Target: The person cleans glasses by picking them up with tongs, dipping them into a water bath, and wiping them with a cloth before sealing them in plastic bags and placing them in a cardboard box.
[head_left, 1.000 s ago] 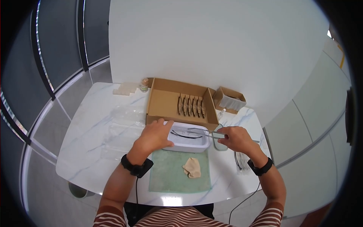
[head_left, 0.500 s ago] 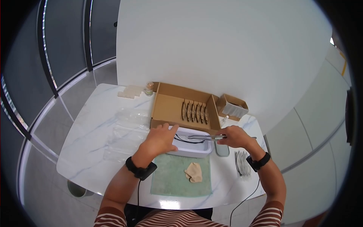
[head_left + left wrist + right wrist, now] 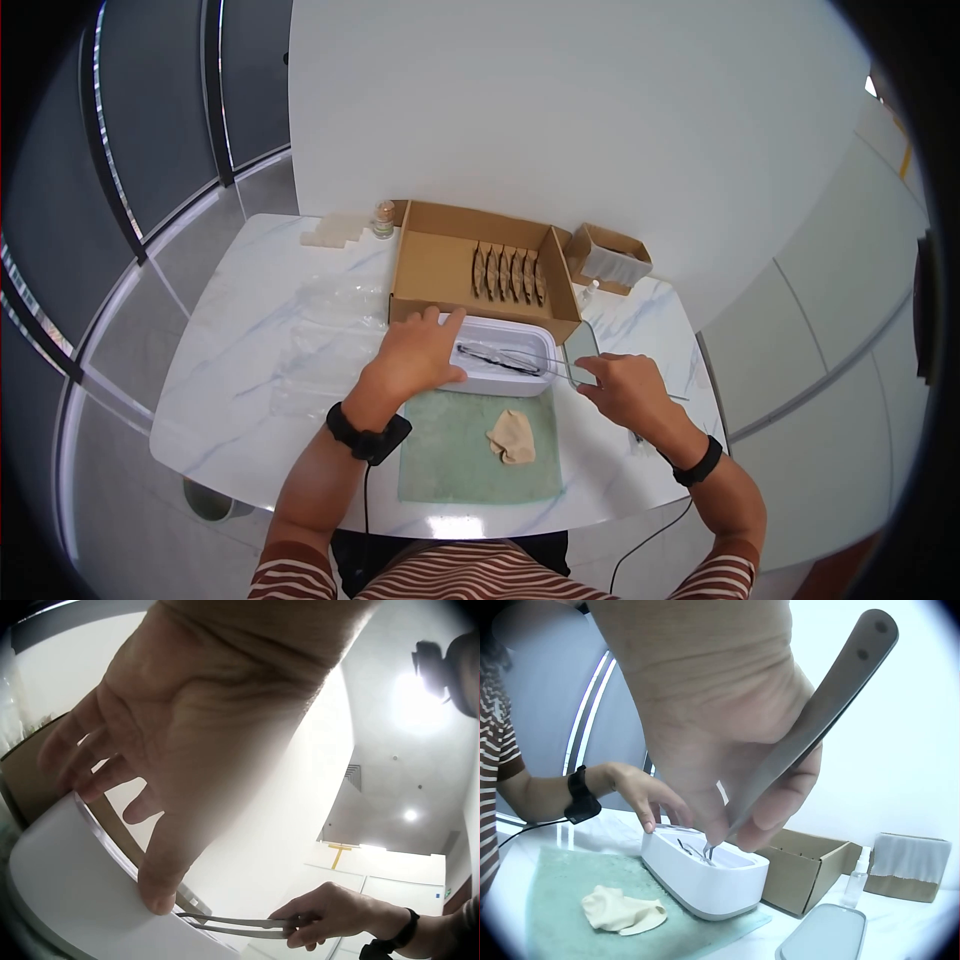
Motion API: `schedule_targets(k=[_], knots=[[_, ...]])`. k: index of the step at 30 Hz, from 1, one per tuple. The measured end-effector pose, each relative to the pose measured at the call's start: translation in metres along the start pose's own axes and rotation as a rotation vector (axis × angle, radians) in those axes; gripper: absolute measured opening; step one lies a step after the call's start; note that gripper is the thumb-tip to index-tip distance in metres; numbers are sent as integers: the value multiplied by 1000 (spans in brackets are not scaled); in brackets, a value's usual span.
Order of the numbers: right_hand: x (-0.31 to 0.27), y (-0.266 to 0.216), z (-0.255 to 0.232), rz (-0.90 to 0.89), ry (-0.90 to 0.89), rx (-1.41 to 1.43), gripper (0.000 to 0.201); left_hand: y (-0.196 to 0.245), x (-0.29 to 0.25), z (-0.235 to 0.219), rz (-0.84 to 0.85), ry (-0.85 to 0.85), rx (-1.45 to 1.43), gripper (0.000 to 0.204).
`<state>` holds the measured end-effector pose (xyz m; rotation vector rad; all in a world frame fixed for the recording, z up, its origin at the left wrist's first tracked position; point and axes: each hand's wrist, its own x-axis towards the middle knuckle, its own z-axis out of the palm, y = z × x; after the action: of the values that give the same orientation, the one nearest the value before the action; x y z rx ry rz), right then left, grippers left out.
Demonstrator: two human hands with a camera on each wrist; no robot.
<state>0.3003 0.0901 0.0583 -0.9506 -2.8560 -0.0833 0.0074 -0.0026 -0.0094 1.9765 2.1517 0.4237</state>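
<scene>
A white oblong tub (image 3: 490, 387) stands at the back of a green cloth. Inside it lies a thin black, cord-like piece (image 3: 482, 355), slightly bowed. My left hand (image 3: 418, 350) spreads over the tub's left end; in the left wrist view the thumb rests on the near rim and fingertips touch the rim farther along. My right hand (image 3: 630, 388) pinches long metal tweezers (image 3: 810, 724) between thumb and fingers. Their tips reach over the tub's right end, down to the black piece. Whether the tips grip it I cannot tell.
A tan crumpled cloth (image 3: 513, 437) lies on the green cloth (image 3: 440, 470). Behind the tub stands a cardboard tray (image 3: 430, 260) holding several brown strips. Right are a grey lid (image 3: 825, 934), spray bottle (image 3: 857, 879) and small box (image 3: 907, 881); left, clear plastic bags (image 3: 325, 350).
My right hand has dropped toward me, tilting the tweezers more. The black piece has shifted in the tub and now looks straighter. My left hand stays at the tub's left end.
</scene>
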Motion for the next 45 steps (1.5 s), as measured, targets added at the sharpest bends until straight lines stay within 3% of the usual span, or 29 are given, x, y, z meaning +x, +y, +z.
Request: schedule_targets(k=[2, 4, 11, 15, 17, 24, 27, 33, 35, 45], knots=[[-6, -4, -7, 1, -40, 11, 33, -1, 0, 3, 34, 65, 3, 84], [-7, -6, -18, 29, -100, 30, 33, 5, -1, -7, -36, -46, -1, 91], [17, 17, -33, 80, -231, 159, 36, 3, 1, -8, -41, -53, -4, 91], [41, 35, -23, 11, -254, 166, 37, 2, 2, -6, -38, -61, 0, 92], [53, 31, -31, 176, -468, 283, 40, 2, 2, -6, -39, -61, 6, 92], [78, 38, -24, 132, -593, 256, 42, 2, 1, -6, -29, -58, 7, 93], [82, 35, -27, 193, -669, 243, 41, 2, 1, -6, -27, -57, 8, 94], [70, 34, -16, 118, -525, 181, 34, 2, 1, -6, -25, -52, 3, 94], [59, 37, -6, -100, -255, 59, 31, 2, 1, -6, -18, -52, -2, 94], [3, -4, 15, -44, 68, -71, 25, 2, 1, -3, -9, -19, 4, 93]])
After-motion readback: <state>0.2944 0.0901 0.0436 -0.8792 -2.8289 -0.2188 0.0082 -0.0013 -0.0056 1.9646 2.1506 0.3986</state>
